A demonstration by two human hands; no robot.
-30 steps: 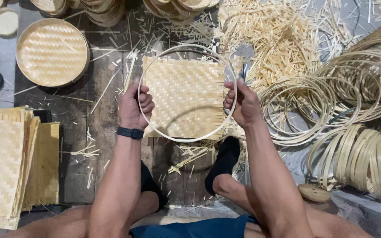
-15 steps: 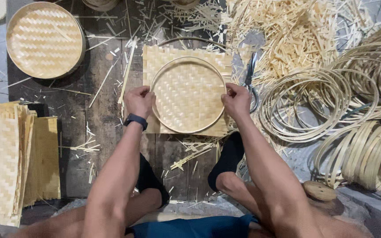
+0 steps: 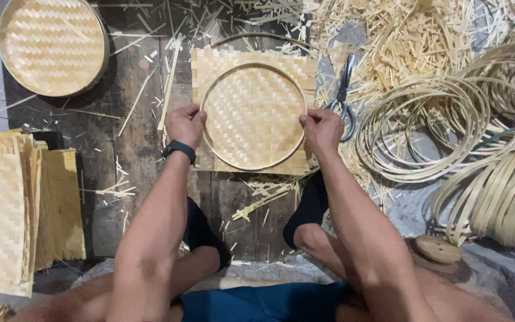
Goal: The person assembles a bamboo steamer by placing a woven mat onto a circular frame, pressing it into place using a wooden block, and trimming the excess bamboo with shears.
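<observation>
Two hands press a thin bamboo hoop (image 3: 253, 117) down onto a square woven bamboo mat (image 3: 251, 65) near the upper middle of the frame. Our left hand (image 3: 185, 125) pinches the hoop's left edge, fingers curled over the rim in a closed grip; our right hand (image 3: 323, 130) does the same on the right edge. The mat lies flat on the dark wooden floor boards (image 3: 132, 149), its corners sticking out beyond the ring on all sides.

We judge the main risk to be the hoop springing. It is held only at two opposite points, so if either grip slackens the ring could pop up or skate sideways across the smooth weave, and the circle would end up off-centre on the mat. Uneven pressure could also warp the ring into an oval. Pushing hard near the weave's edge could loosen the outer strips, which look free at the border.

Just right of the mat lie scissors (image 3: 342, 95), close to our right hand; a slip that way could bring our knuckles against them. Loose bamboo slivers (image 3: 266, 200) are scattered under and around the mat, and one trapped beneath could keep it from sitting flat.

Further off, a finished round woven tray (image 3: 52, 45) sits at upper left, a stack of woven mats (image 3: 7, 209) at left, and coils of bamboo hoops (image 3: 448, 131) at right.
</observation>
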